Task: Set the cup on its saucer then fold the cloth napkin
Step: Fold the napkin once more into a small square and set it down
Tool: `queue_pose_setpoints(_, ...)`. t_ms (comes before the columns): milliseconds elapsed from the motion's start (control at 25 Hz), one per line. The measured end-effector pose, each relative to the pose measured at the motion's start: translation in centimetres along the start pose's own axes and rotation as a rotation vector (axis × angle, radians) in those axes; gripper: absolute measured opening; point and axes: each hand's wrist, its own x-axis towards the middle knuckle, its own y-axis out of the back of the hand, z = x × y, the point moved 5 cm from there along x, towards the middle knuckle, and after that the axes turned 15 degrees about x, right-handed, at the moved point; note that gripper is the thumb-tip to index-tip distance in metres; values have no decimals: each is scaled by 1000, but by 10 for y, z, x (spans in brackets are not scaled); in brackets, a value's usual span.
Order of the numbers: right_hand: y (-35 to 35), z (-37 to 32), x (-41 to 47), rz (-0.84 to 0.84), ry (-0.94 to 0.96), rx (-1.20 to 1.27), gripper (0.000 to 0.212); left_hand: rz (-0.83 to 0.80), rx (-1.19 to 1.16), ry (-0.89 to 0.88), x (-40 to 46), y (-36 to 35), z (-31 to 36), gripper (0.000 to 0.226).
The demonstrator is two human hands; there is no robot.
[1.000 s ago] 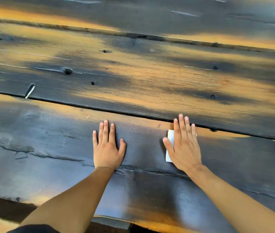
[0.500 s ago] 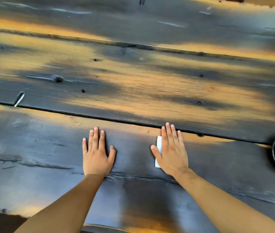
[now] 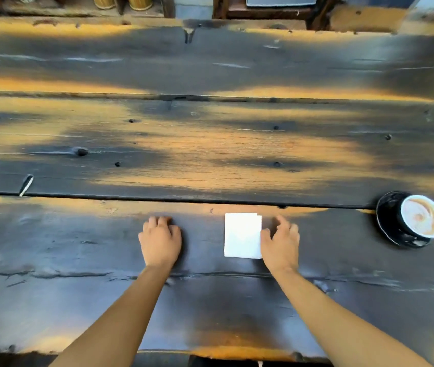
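Sitting on its saucer [image 3: 385, 229], the cup [image 3: 422, 219] holds frothy coffee; both hands' grips curled, empty.

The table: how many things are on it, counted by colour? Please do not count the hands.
White: 1, the folded napkin.
Black: 2, the cup with a milky coffee inside, and the saucer under it.
Total: 3 things on the dark wooden table.
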Motion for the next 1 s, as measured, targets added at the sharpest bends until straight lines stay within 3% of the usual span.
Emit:
queue_pose_setpoints(120, 1, 11, -1, -47, -199, 64, 43, -169, -296, 62, -12, -1, 51, 28)
queue_pose_setpoints(200, 1, 14, -1, -82, -282, 88, 41, -278, -314, 114, -24, -7, 80, 27)
queue_pose_setpoints(320, -3, 11, -1, -131, -336, 147, 18, -414, -383, 232, -42, -17, 102, 24)
queue_pose_setpoints(440, -6, 11, -5, -175, -353, 169, 32, -519, -516, 333, -52, -31, 109, 25)
queue_pose_setpoints(680, 1, 29, -14, -211, -482, 370, 22, -645, -804, 503, -61, -41, 114, 30)
queue_pose_setpoints(1000, 48, 63, -7, -262, -691, 620, 6, -751, -847, 445, -91, -38, 149, 19)
